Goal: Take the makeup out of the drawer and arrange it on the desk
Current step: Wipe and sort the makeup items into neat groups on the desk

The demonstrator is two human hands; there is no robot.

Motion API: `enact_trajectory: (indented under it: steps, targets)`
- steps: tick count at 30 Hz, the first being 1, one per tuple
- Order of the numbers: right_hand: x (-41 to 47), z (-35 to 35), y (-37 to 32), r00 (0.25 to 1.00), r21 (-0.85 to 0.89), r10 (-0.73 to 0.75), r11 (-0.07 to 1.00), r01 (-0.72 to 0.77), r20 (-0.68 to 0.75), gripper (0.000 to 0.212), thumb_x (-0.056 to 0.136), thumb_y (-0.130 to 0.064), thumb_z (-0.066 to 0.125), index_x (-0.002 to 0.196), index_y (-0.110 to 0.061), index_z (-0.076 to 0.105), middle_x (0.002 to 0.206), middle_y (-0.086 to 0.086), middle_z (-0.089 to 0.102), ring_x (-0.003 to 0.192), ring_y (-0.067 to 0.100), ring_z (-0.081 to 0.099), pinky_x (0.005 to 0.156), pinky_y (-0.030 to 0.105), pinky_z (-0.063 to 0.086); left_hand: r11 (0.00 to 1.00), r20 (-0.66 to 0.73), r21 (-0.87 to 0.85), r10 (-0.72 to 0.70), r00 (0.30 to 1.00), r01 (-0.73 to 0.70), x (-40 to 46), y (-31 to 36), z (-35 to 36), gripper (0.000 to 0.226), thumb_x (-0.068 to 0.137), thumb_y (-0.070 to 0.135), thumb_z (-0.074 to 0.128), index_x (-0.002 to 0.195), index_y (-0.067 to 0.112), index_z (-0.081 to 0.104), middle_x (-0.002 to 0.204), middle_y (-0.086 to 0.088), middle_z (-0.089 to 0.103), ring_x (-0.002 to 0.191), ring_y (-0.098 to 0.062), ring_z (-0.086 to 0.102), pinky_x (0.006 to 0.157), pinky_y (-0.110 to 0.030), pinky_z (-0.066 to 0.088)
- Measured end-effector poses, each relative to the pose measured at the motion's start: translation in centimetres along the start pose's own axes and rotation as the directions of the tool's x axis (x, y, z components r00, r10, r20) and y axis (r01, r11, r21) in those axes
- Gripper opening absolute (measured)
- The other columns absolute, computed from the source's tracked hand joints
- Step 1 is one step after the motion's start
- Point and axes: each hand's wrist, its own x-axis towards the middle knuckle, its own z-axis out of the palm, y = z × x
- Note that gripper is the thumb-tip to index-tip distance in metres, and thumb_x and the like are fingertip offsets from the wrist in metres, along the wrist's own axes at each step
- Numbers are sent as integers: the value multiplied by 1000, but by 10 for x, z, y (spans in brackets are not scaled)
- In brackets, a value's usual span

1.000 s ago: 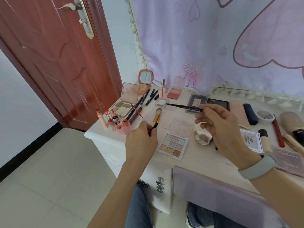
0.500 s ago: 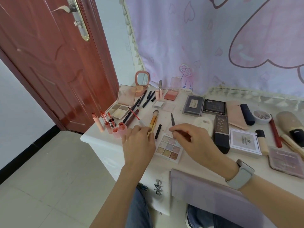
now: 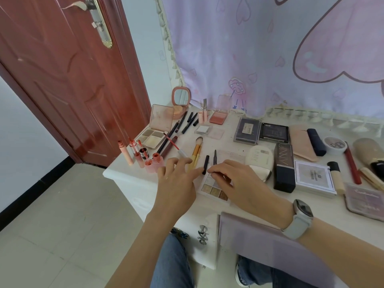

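Our right hand (image 3: 234,179) pinches the black pencil (image 3: 214,157); our left hand (image 3: 176,179), fingers loose, touches the black cap (image 3: 205,164). We should lay both straight, pointing to twelve o'clock.

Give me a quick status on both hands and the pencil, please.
Left hand open, fingertip at short black cap. Right hand pinching thin black pencil on white desk. Square eyeshadow palette partly under both hands.

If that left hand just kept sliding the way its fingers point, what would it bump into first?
Most likely the short black cap: the left hand has its fingertips almost at the cap's near end. The yellow-handled brush lies just beside that line, so depth leaves some doubt.
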Motion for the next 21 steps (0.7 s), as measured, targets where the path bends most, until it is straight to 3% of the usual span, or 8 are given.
enact_trajectory:
  steps: [3,9,14,16,19,21]
  targets:
    - [3,2,-3,1000,-31,-30,999,30,8,22,94,-20,50,109,-17,65,94,-2,64,76,0,43,69,10,36,998,-42,-56,-20,999,18,-4,-2,-2,59,81,-4,46,128,32,53,137,0,47,123,-30,34,91,-37,23]
    - [5,4,-7,999,-29,-6,1000,5,-41,20,93,-19,50,105,-16,66,89,-2,63,72,0,42,64,7,34,998,34,32,45,998,-46,-3,-2,0,63,86,2,37,134,43,39,148,5,28,130,-24,20,92,-36,19]
    - [5,3,-7,999,-24,-4,1000,3,-45,21,93,-18,51,107,-16,66,91,-1,65,75,2,45,70,15,39,999,-62,-38,-3,998,0,-7,-1,-9,50,77,-4,56,119,23,63,126,-4,57,114,-34,47,82,-41,33]
    - [7,4,-10,999,-25,-29,999,28,-36,20,93,-17,52,105,-14,67,90,0,64,74,2,43,67,11,35,998,-51,-57,-25,998,22,-10,-4,-9,47,83,1,54,123,24,59,128,-1,55,118,-30,44,84,-39,30]
    - [12,10,-13,998,-50,-61,997,60,-15,19,92,-17,52,104,-14,67,89,2,64,77,8,48,69,17,35,996,-3,-81,-47,999,46,-18,-11,-2,41,95,17,41,132,32,49,136,7,45,127,-21,33,89,-33,22]
    - [15,16,-13,998,-86,-64,994,64,2,21,94,-19,50,105,-14,67,92,2,64,85,13,53,73,18,35,990,-6,-123,-63,998,62,-24,-12,-1,34,96,19,43,126,29,55,132,5,51,124,-21,39,88,-33,24]
